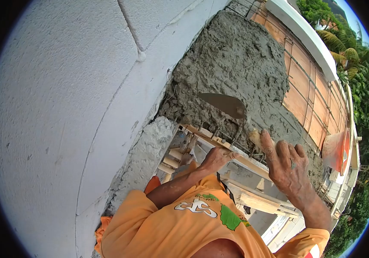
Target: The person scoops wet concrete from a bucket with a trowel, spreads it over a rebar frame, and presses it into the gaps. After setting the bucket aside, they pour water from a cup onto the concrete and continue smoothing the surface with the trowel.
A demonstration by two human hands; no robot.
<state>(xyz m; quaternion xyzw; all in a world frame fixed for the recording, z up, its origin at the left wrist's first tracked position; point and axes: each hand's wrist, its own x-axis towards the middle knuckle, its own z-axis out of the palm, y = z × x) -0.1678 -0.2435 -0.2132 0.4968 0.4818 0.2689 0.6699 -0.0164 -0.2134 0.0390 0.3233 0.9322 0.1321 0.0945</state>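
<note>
In the head view my right hand (289, 165) is closed round the handle of a pointed trowel (225, 103), with one finger stretched along the grip. The trowel's metal blade lies over wet grey concrete (240, 60), which is rough and lumpy. Lower down, my left hand (218, 159) is at the edge of a wooden board (253, 165) that borders the concrete, and its fingers are bent over that edge. How far those fingers reach round the board is partly hidden.
A white block wall (77, 103) rises on the left. Steel reinforcing bars (307, 77) cross orange-brown formwork panels (317, 101) past the concrete. At the right stands an orange-red bucket (337, 150). Below the board is an opening with timber props (171, 161). Trees (365, 86) grow beyond.
</note>
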